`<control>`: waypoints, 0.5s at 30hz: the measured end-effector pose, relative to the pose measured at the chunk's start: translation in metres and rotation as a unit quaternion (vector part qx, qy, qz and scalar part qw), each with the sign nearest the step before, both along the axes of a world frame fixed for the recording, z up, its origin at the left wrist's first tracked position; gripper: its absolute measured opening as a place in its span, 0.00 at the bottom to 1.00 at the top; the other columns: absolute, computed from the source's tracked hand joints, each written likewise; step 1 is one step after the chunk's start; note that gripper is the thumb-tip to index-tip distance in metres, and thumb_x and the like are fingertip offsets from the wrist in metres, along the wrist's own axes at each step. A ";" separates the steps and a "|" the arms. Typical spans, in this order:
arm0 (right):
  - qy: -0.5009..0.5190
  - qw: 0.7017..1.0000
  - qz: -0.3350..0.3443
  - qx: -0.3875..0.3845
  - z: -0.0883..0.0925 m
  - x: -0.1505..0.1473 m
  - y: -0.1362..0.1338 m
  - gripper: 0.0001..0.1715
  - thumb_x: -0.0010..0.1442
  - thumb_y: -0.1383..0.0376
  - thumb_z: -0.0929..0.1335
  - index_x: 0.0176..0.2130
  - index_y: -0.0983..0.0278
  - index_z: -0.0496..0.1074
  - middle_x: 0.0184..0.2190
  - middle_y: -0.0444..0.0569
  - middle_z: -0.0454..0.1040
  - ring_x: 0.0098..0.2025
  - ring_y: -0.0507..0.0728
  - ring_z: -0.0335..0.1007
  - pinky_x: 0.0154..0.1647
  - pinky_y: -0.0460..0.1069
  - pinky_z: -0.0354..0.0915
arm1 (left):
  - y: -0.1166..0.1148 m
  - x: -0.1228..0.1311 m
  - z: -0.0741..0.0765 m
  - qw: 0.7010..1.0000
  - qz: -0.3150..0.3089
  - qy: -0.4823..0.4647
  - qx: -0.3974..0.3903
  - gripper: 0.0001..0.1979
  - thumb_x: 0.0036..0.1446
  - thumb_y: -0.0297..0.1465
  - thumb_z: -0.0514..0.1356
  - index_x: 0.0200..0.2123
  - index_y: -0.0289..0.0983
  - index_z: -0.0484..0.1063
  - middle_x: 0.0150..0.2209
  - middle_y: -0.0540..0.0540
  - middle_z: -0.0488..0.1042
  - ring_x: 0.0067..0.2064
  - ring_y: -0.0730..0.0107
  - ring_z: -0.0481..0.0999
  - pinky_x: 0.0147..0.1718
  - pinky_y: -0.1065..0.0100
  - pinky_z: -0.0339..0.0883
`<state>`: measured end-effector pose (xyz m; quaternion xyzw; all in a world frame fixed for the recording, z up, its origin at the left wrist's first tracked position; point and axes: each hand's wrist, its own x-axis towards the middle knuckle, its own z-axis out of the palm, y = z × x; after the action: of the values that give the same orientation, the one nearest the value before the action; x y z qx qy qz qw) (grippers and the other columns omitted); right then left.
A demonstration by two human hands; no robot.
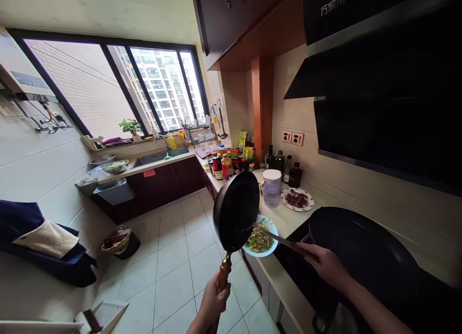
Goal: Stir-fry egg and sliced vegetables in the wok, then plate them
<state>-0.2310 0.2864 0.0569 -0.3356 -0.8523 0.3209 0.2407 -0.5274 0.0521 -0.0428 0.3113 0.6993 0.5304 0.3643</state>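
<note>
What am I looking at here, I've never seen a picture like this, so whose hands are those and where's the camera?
There's no machine here: these are a person's own bare hands in a kitchen. The single picture comes from a camera worn on that person's head, looking forward and down.

The left hand grips the handle of a dark wok, tipped up beside a bowl of cooked food. The right hand holds a long-handled utensil, its far end near the wok's rim and the bowl; I can't tell whether it touches either.

Farther along the counter are a plate of dark red meat, a lidded pitcher and some dark bottles.
</note>
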 end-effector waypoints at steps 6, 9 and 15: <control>0.007 0.999 -0.011 -0.040 0.019 0.011 0.018 0.21 0.51 0.61 0.66 0.46 0.56 0.77 0.46 0.46 0.77 0.48 0.62 0.73 0.48 0.54 0.68 | -0.001 0.001 -0.003 1.000 0.014 -0.002 0.004 0.28 0.47 0.39 0.57 0.51 0.32 0.61 0.16 0.61 0.55 0.12 0.80 0.53 0.09 0.73 0.49; 0.052 0.992 0.048 -0.102 0.019 -0.011 0.013 0.23 0.51 0.62 0.66 0.47 0.60 0.76 0.47 0.48 0.77 0.49 0.61 0.72 0.50 0.53 0.67 | 0.002 0.005 -0.003 1.000 0.011 -0.001 0.008 0.27 0.47 0.38 0.58 0.50 0.32 0.62 0.16 0.61 0.54 0.11 0.80 0.52 0.09 0.73 0.47; -0.051 0.998 0.006 0.030 0.025 -0.001 0.029 0.22 0.52 0.63 0.65 0.46 0.55 0.76 0.45 0.44 0.78 0.44 0.60 0.74 0.45 0.54 0.68 | 0.000 0.006 -0.001 1.000 0.010 0.018 0.006 0.26 0.49 0.36 0.58 0.52 0.34 0.64 0.17 0.59 0.56 0.13 0.79 0.54 0.12 0.73 0.52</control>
<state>-0.2316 0.3149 0.0817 -0.3386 -0.8747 0.2795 0.2051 -0.5216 0.0521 -0.0435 0.3162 0.7055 0.5329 0.3441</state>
